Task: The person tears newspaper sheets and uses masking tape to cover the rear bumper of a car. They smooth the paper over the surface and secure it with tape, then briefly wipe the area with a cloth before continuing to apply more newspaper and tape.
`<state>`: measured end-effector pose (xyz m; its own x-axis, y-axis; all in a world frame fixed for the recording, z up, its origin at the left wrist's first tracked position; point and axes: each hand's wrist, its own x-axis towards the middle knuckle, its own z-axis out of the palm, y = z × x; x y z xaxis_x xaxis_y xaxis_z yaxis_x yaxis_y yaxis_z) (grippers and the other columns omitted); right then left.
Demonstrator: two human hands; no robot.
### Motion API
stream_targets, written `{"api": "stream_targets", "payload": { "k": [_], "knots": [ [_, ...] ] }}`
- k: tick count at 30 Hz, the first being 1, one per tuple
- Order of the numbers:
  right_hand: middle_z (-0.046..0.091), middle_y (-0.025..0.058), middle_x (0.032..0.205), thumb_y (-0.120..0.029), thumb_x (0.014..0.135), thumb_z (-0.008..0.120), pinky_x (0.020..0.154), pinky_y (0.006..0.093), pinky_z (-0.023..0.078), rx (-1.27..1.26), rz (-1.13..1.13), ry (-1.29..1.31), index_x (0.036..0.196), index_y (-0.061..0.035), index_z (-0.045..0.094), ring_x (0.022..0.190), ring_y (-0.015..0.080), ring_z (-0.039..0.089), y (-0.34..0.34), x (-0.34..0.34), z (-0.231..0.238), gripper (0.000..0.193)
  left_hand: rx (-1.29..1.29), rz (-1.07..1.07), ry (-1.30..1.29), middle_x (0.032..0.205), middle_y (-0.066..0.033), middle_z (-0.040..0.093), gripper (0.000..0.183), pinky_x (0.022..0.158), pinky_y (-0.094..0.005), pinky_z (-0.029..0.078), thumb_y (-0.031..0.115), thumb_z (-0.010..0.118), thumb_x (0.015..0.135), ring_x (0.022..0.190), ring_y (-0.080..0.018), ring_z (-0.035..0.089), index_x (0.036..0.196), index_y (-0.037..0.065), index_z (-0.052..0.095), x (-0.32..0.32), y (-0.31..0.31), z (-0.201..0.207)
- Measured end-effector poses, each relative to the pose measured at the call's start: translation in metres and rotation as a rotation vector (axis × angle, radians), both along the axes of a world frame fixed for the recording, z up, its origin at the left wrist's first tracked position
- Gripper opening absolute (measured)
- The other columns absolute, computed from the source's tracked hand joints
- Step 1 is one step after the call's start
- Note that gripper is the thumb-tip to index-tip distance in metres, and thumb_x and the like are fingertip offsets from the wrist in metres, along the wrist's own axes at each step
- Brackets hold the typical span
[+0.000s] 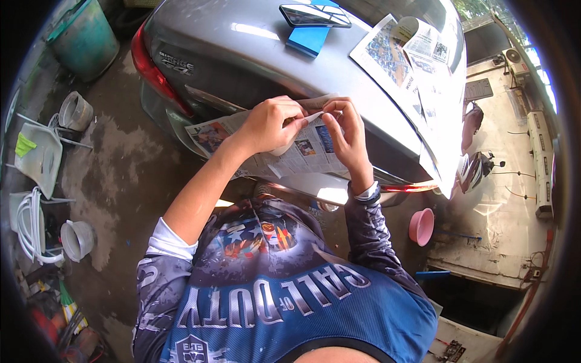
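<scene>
A printed newspaper sheet hangs against the rear of a silver-grey car, just below its trunk lid. Along the sheet's upper edge, the fingers of my left hand are pinched together. Close by on the right, my right hand pinches the same edge between thumb and fingers. A pale strip, perhaps masking tape, shows between the fingertips. Under my left palm sits a cream, rounded thing, partly hidden, that resembles a tape roll.
On the trunk lid lie a phone, a blue box and more newspaper. Buckets and a white chair stand left. A pink basin is at right, and a large teal bin far left.
</scene>
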<state>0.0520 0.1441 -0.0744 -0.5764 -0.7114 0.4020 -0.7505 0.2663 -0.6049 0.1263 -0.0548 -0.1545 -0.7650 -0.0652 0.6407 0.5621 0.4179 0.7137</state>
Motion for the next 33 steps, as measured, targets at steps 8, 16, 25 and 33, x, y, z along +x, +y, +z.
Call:
{"api": "stream_targets", "payload": {
  "k": [8,16,25,33],
  "knots": [
    [0.066,0.0104,0.102,-0.004,0.100,0.071,0.061,0.0301,0.056,-0.101,-0.199,0.018,0.105,-0.0002,0.059,0.076,0.0229,0.079,-0.017,0.003,-0.020,0.014,0.027,0.167,-0.251,0.080,-0.0179,0.073,0.022,0.070,-0.0504,0.058,0.021,0.068,0.098,0.077,-0.0404,0.073,0.088,0.003,0.074,-0.001,0.006,0.017],
    [0.066,0.0096,0.098,-0.006,0.104,0.067,0.050,0.0289,0.051,-0.032,-0.323,0.243,0.109,-0.0012,0.058,0.065,0.0198,0.076,-0.033,0.005,-0.013,0.012,0.023,0.342,-0.466,0.073,-0.0188,0.072,0.028,0.065,-0.0459,0.056,0.028,0.070,0.097,0.069,-0.0392,0.073,0.084,0.004,0.076,-0.011,0.012,0.042],
    [0.066,0.0102,0.096,-0.007,0.104,0.067,0.047,0.0303,0.047,0.032,-0.347,0.294,0.107,-0.0018,0.059,0.056,0.0195,0.073,-0.039,0.007,-0.008,0.010,-0.004,0.283,-0.574,0.071,-0.0140,0.073,0.031,0.066,-0.0418,0.056,0.031,0.069,0.099,0.066,-0.0333,0.072,0.084,0.005,0.077,-0.009,-0.003,0.050],
    [0.067,0.0096,0.103,-0.011,0.096,0.075,0.057,0.0377,0.053,0.006,-0.422,0.250,0.104,-0.0076,0.064,0.064,0.0259,0.069,-0.052,0.016,0.000,0.014,0.028,0.392,-0.602,0.076,-0.0172,0.075,0.031,0.072,-0.0452,0.059,0.033,0.072,0.096,0.075,-0.0371,0.076,0.085,0.005,0.078,0.001,0.002,0.063]
  ]
}}
